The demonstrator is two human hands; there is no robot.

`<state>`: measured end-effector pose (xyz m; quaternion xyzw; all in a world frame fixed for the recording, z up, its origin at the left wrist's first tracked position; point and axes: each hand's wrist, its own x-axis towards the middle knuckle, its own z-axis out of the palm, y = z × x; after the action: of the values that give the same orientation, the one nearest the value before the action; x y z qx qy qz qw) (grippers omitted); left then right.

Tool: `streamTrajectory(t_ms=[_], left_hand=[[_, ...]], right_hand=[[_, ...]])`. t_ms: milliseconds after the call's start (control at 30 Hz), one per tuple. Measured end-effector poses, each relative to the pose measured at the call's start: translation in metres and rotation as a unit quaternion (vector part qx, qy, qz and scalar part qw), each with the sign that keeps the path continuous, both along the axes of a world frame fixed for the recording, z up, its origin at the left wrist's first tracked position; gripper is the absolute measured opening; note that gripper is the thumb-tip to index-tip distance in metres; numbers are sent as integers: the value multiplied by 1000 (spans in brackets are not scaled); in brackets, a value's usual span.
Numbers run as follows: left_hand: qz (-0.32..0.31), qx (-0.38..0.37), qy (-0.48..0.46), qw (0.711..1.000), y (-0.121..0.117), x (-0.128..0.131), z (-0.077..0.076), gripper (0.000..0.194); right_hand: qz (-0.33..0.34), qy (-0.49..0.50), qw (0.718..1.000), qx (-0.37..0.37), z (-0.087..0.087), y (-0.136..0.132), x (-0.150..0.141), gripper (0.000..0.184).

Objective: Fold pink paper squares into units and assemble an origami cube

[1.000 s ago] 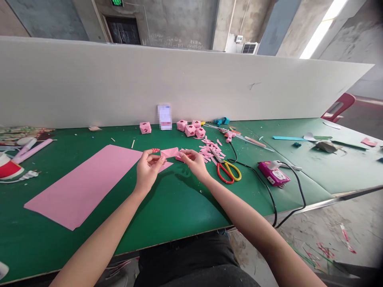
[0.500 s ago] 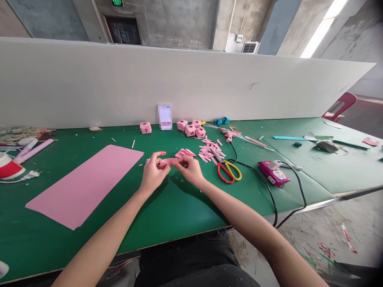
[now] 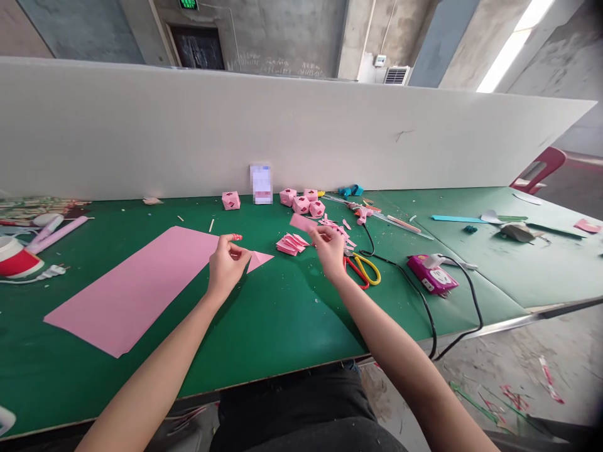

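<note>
My left hand (image 3: 228, 262) is closed in a pinch on a pink paper piece with a pointed, triangular end (image 3: 260, 258). It hovers by the right corner of a large pink paper sheet (image 3: 136, 289). Between the fingertips of my right hand (image 3: 330, 248) is a short pink paper strip (image 3: 301, 222), raised over the table. A small pile of folded pink pieces (image 3: 291, 243) lies between the two hands. Behind my right hand are scattered pink paper strips (image 3: 346, 235), partly hidden. Scissors with red and yellow handles (image 3: 370, 269) lie just right of that hand.
Pink paper cubes (image 3: 301, 204) and a phone (image 3: 261, 184) stand along the white partition (image 3: 188, 132). A pink glue gun (image 3: 362, 215) lies behind the scissors. Its black cable runs near a purple power socket (image 3: 431, 274). A red-and-white cup (image 3: 16, 258) is at far left.
My hands have parted from the pink paper both were holding. The right hand moved right and up with a strip; the left moved slightly left with the pointed piece.
</note>
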<state>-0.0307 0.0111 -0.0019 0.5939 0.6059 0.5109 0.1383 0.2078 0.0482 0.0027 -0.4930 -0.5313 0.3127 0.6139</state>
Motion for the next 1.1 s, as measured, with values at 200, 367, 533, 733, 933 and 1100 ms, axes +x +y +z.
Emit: streamTrajectory(t_ms=[200,367,533,733,933,1100], left_hand=[[-31,7,78,996,6,-4,-7,28],[-47,-29,200,978,10,-1,-20,45],[-64,-70,200,975,13,-5,-25,54],[-100,-79,147,981,9,-1,-19,51],[-99,-51,135,985,4,4,-13,46],[-119,-27,127,984,2,7,-12,41]], right_hand=[[-84,-139,986,-40,-9,18,16,23],[-81,-236,966,-63,-17,19,10,20],[-48,-330,939,-86,-19,18,9,29],[-73,-366,921,-112,-17,12,6,40],[-61,-321,944,-44,-16,10,2,40],[57,-262,961,70,-16,-2,-14,30]])
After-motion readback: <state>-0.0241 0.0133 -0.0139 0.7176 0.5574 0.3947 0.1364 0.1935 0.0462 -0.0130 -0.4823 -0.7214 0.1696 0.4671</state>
